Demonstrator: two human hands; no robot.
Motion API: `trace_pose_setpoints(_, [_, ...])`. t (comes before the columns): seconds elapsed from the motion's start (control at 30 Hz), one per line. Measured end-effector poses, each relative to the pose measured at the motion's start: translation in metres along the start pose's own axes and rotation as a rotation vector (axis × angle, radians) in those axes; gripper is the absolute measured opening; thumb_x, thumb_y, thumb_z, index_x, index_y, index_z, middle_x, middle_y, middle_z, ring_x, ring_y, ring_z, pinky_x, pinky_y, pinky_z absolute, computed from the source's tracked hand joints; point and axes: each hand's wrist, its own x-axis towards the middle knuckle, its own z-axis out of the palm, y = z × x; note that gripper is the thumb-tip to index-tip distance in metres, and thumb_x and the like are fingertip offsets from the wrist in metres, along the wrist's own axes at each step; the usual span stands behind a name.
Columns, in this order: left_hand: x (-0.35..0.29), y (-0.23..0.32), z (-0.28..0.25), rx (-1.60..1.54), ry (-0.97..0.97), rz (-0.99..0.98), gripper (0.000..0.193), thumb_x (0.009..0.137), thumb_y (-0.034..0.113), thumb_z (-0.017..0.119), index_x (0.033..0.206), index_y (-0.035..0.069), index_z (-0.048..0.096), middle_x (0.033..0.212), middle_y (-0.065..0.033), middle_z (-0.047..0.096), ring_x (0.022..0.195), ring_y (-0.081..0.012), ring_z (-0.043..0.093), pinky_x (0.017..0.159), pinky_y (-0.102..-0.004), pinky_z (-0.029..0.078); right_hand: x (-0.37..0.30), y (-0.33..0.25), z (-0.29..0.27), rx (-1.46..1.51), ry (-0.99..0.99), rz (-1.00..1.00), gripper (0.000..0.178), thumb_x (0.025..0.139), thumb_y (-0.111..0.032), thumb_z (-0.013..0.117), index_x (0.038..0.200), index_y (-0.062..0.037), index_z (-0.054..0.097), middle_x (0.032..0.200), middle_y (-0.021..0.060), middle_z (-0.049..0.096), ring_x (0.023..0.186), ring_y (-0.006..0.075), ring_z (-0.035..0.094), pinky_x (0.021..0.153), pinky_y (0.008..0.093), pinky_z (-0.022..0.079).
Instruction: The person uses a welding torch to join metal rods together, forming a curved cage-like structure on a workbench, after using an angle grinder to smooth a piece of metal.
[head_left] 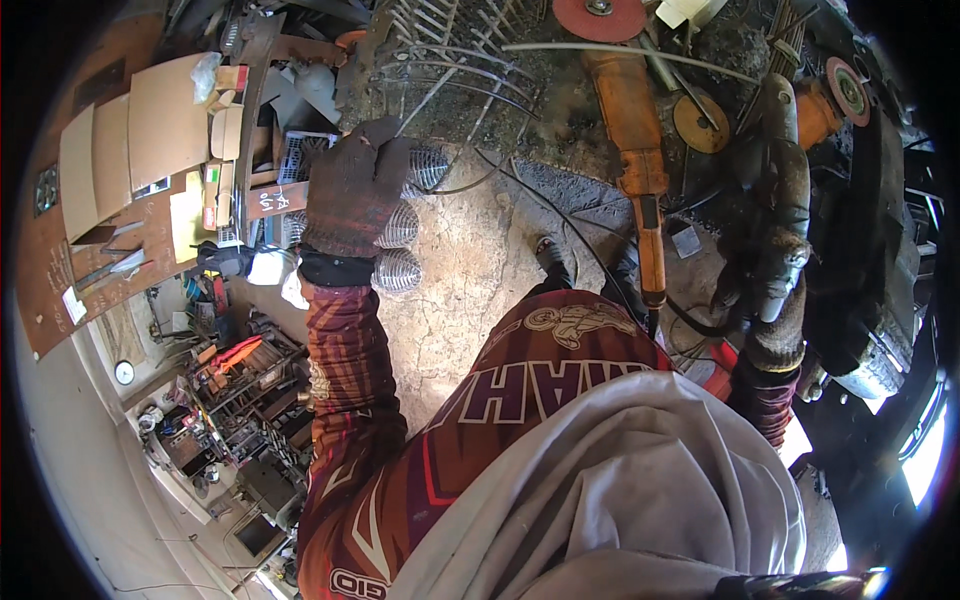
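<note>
My left hand (355, 190), in a brown leather glove, reaches to the bench's near edge at the left. Its fingers look closed at the end of a metal rod grille (455, 80); the grip itself is partly hidden by the glove. On the right, my right hand (778, 338), in a knitted glove, is wrapped round a grey welding electrode holder (785, 180). A long thin welding rod (630, 56) runs leftward from the holder's head, its far end over the grille. Round wire cages (400, 270) show just beside my left glove.
Orange angle grinders (630, 130), (820, 110) lie on the dark, cluttered bench (560, 110), with a red disc (600, 15) and a tan disc (700, 122). Black cables (570, 225) hang toward the floor. Cardboard (165, 120) and shelves of tools (250, 390) are at left.
</note>
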Motion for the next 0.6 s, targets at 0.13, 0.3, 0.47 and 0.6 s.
trace_pose_setpoints(0.13, [0.004, -0.018, 0.004, 0.277, 0.088, 0.365, 0.029, 0.092, 0.011, 0.062, 0.118, 0.0, 0.069, 0.094, -0.0193, 0.073, 0.08, -0.0317, 0.071, 0.072, -0.0394, 0.055, -0.001, 0.008, 0.003, 0.029, 0.021, -0.025, 0.041, 0.105, -0.025, 0.055, 0.13, 0.0084, 0.058, 0.11, 0.0237, 0.072, 0.09, 0.0305, 0.074, 0.076, 0.042, 0.061])
trace_pose_setpoints(0.3, [0.001, -0.006, 0.002, 0.007, 0.066, 0.074, 0.026, 0.092, 0.009, 0.065, 0.115, -0.001, 0.07, 0.095, -0.0195, 0.073, 0.079, -0.0272, 0.072, 0.07, -0.0368, 0.055, -0.006, -0.021, 0.037, 0.287, -0.014, -0.016, 0.051, 0.109, -0.036, 0.042, 0.129, 0.0088, 0.057, 0.109, 0.0257, 0.071, 0.086, 0.031, 0.074, 0.071, 0.0396, 0.061])
trace_pose_setpoints(0.47, [0.001, -0.004, -0.001, -0.034, 0.042, 0.006, 0.024, 0.091, 0.008, 0.067, 0.114, 0.0, 0.07, 0.095, -0.0192, 0.073, 0.077, -0.0269, 0.071, 0.068, -0.0363, 0.054, 0.001, -0.021, 0.034, 0.361, -0.131, -0.06, 0.053, 0.112, -0.037, 0.034, 0.133, 0.0087, 0.053, 0.109, 0.0261, 0.07, 0.082, 0.03, 0.073, 0.066, 0.0382, 0.06])
trace_pose_setpoints(0.6, [0.0, -0.003, -0.002, -0.055, 0.021, -0.072, 0.025, 0.086, 0.006, 0.069, 0.111, 0.002, 0.069, 0.098, -0.015, 0.07, 0.08, -0.0272, 0.071, 0.072, -0.0399, 0.054, 0.007, -0.022, 0.036, 0.337, -0.129, -0.042, 0.055, 0.112, -0.04, 0.034, 0.134, 0.007, 0.052, 0.108, 0.026, 0.07, 0.08, 0.0299, 0.073, 0.066, 0.038, 0.06])
